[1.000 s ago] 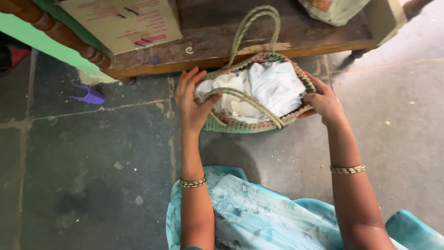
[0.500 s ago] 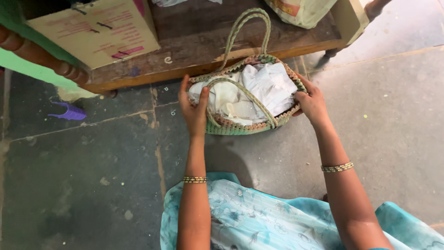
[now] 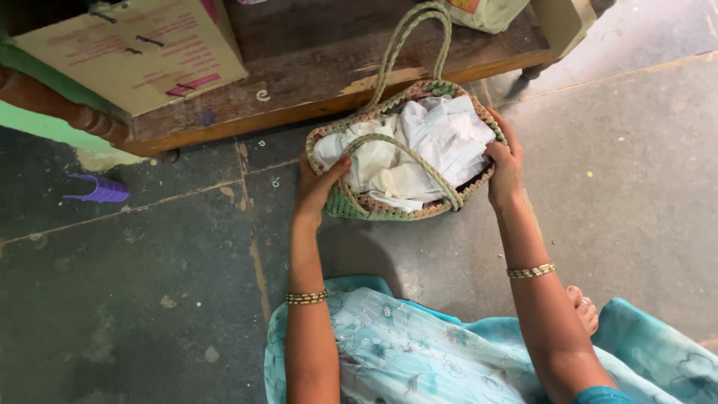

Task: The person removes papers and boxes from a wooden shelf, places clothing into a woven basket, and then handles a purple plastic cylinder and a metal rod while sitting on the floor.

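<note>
A green and tan woven basket (image 3: 357, 205) with two looped handles stands on the stone floor in front of me. White folded cloth (image 3: 441, 138) fills it to the rim. My left hand (image 3: 317, 188) clasps the basket's left side, thumb over the rim. On the opposite side my right hand (image 3: 505, 170) holds the right rim with the fingers curled over it. One handle (image 3: 407, 45) stands upright at the back; the other lies across the cloth.
A low wooden bench (image 3: 321, 82) runs just behind the basket, bearing a cardboard box (image 3: 134, 49) and a pale sack (image 3: 490, 13). A purple plastic clip (image 3: 97, 191) lies on the floor at left. My light blue patterned dress (image 3: 404, 352) covers my lap.
Both hands have closed from resting flat beside the basket to gripping its rim. The basket sits slightly higher in the view, nearer the bench.
</note>
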